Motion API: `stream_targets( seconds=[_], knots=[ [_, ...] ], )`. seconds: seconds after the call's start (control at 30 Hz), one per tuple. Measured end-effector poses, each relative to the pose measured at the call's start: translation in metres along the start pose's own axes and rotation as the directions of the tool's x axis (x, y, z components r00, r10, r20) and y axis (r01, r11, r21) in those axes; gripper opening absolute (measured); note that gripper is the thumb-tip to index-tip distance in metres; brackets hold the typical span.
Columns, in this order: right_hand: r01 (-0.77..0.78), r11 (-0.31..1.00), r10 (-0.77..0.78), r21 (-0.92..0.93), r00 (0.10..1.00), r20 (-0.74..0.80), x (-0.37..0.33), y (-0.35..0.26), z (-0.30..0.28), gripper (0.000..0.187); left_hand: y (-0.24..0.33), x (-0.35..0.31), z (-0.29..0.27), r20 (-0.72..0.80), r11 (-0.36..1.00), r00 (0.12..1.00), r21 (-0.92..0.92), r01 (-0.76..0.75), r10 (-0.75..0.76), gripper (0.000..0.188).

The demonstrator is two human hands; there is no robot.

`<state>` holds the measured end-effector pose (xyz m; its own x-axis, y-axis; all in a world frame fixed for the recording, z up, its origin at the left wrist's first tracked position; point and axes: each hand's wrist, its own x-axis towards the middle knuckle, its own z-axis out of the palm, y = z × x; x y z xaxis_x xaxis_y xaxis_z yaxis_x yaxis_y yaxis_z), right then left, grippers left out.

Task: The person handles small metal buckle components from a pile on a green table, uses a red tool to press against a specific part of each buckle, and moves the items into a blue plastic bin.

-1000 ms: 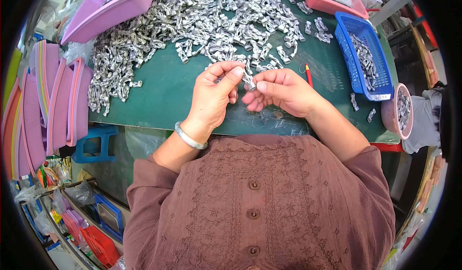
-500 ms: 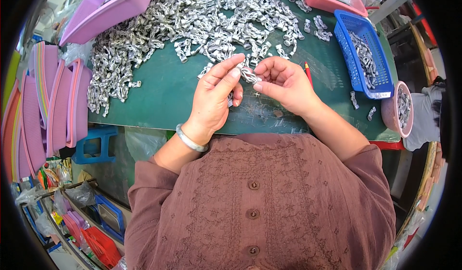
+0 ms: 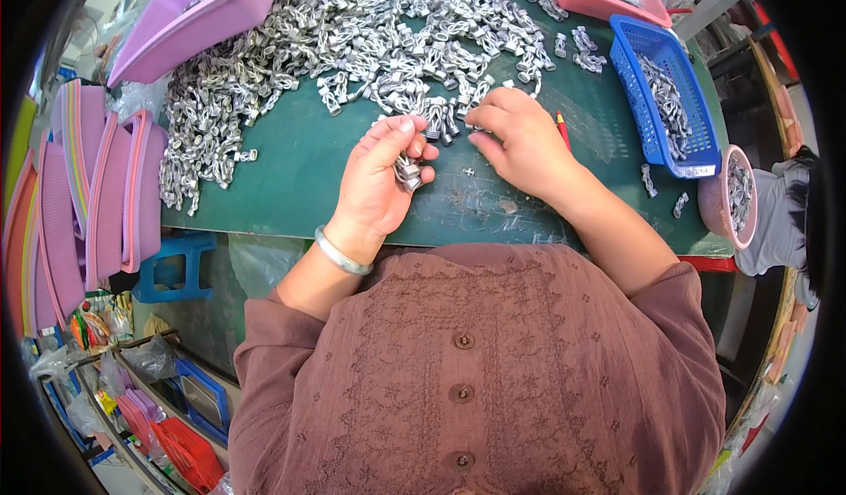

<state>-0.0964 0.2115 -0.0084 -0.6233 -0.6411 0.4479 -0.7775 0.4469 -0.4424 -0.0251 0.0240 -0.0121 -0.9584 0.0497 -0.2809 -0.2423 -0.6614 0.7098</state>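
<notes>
My left hand [image 3: 379,173] is closed around small bundled grey-and-white cords [image 3: 408,171], which look like looped short cables with blocky ends. Its palm is turned partly up, and a pale bangle [image 3: 342,253] circles the wrist. To the right, my right hand [image 3: 524,147] reaches palm down to the near edge of the pile of similar cords [image 3: 441,50]. Its thumb and forefinger are apart, close to the nearest cords, and the other fingers are curled. The back of that hand hides part of what lies beneath it.
A blue basket [image 3: 702,156] and a pink bowl [image 3: 747,239], both with cords, stand at the right. A red pen-like tool [image 3: 562,129] lies beside my right hand. Purple bins [image 3: 145,50] are at the left, and a pink tray [image 3: 608,6] is at the far right.
My hands have drawn apart. The cord held between them is no longer there; my left hand has shifted left and lower with cords in it. My right hand has turned palm down toward the pile.
</notes>
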Motion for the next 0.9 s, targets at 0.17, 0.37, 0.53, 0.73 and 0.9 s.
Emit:
stream_targets(
  seconds=[0.17,0.37,0.53,0.73,0.9],
  knots=[
    [0.081,0.969,-0.08,-0.233,0.997,0.012,0.008,-0.005,0.011,0.008,-0.003,-0.002,0.003,-0.018,0.996,0.999,0.082,-0.026,0.028,0.013],
    [0.202,0.901,-0.18,-0.383,0.979,0.092,0.012,-0.005,0.012,0.007,-0.002,-0.004,0.003,-0.005,0.988,0.999,0.151,-0.035,0.036,0.012],
    [0.166,0.946,-0.17,-0.278,0.985,0.009,0.012,0.001,0.01,0.004,-0.003,-0.004,0.005,-0.028,0.985,1.0,0.171,0.007,-0.002,0.01],
    [0.048,0.969,-0.041,-0.241,0.998,0.037,0.011,0.001,0.015,0.01,-0.004,-0.004,0.006,-0.014,0.975,1.0,0.221,-0.002,0.005,0.011],
    [0.041,0.967,-0.04,-0.253,0.999,0.01,0.011,-0.001,0.013,0.009,-0.004,-0.004,0.007,-0.017,0.971,1.0,0.237,-0.005,0.01,0.012]
  ],
)
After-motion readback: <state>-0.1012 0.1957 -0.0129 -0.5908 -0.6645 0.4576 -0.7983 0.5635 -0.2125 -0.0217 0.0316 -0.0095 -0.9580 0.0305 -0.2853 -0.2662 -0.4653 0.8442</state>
